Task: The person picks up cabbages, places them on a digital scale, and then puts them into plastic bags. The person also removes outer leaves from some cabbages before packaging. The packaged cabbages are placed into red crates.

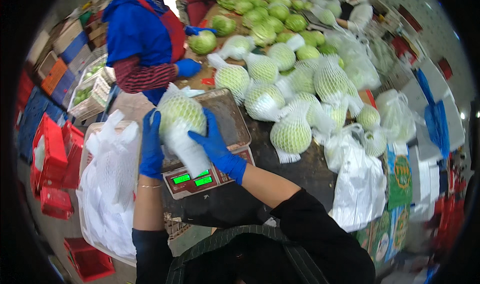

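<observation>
Both of my hands, in blue gloves, hold a pale green cabbage in a white foam net sleeve (181, 120) over a digital scale (227, 119) with a metal pan and lit green displays. My left hand (152, 144) is wrapped round its left side, and my right hand (215, 146) grips its lower right. The loose end of the net hangs down toward the displays. Just right of the scale, several netted cabbages (290, 136) lie on the dark worktop (280, 194). A pale bin (86, 214) of white net sleeves (110, 179) stands left of me.
A co-worker in blue (135, 44) stands ahead on the left, gloved hands near bare cabbages (260, 24); other people (357, 9) stand farther back. White plastic bags (355, 194) lie at the right. Red crates (50, 159) and white baskets (90, 96) line the left.
</observation>
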A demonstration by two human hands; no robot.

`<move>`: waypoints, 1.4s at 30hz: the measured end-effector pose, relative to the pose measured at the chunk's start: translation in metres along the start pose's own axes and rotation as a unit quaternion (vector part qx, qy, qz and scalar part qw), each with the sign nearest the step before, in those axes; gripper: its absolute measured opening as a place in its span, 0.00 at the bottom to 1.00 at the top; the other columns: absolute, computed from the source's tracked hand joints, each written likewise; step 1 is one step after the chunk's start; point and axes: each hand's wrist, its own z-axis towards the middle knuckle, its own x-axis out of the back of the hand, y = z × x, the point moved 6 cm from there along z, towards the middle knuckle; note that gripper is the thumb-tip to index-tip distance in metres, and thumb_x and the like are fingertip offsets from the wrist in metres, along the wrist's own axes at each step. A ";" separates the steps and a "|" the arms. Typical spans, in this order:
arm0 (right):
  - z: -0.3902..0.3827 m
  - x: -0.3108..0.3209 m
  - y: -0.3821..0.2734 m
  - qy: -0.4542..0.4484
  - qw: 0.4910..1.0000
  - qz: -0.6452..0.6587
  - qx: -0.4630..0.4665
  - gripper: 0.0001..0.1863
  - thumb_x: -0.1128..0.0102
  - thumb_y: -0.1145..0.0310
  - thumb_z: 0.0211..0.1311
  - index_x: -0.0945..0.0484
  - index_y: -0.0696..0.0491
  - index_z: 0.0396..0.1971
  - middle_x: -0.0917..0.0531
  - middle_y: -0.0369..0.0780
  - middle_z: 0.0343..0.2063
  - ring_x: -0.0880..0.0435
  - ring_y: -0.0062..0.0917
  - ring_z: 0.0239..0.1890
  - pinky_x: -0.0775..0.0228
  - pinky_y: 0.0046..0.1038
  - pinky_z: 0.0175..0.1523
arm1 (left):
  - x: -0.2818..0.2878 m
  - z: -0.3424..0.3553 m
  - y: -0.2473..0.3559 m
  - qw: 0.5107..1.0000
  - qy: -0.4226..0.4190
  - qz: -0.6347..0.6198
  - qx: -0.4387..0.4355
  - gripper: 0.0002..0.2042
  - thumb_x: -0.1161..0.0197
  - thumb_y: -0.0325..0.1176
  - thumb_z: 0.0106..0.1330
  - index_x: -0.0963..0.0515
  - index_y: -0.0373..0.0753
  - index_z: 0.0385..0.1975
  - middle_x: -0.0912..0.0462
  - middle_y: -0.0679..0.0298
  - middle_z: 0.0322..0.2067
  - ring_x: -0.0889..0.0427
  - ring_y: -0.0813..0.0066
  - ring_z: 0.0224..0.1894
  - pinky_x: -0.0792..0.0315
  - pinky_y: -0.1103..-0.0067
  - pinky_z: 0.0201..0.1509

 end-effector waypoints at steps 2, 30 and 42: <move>-0.025 -0.005 -0.007 -0.035 0.997 0.027 -0.065 0.43 0.33 0.68 0.54 0.49 0.54 0.66 0.37 0.46 0.60 0.36 0.34 0.62 0.45 0.35 0.66 | 0.007 -0.001 0.000 0.994 -0.037 0.102 -0.020 0.22 0.44 0.40 0.68 0.34 0.33 0.56 0.29 0.59 0.53 0.32 0.71 0.56 0.38 0.78 0.61; 0.089 0.251 -0.064 0.097 0.975 0.180 -0.091 0.30 0.42 0.64 0.61 0.39 0.55 0.62 0.29 0.45 0.55 0.28 0.30 0.55 0.35 0.30 0.59 | -0.283 -0.044 -0.033 0.991 -0.108 0.081 -0.005 0.41 0.35 0.30 0.59 0.54 0.36 0.69 0.46 0.52 0.65 0.44 0.63 0.66 0.46 0.71 0.68; 0.080 0.238 -0.075 0.154 0.977 -0.099 -0.111 0.37 0.39 0.53 0.58 0.38 0.62 0.61 0.32 0.49 0.59 0.33 0.35 0.60 0.42 0.29 0.63 | -0.269 -0.042 -0.030 0.966 -0.250 -0.044 0.051 0.42 0.36 0.39 0.60 0.54 0.32 0.68 0.48 0.45 0.66 0.46 0.58 0.68 0.47 0.71 0.69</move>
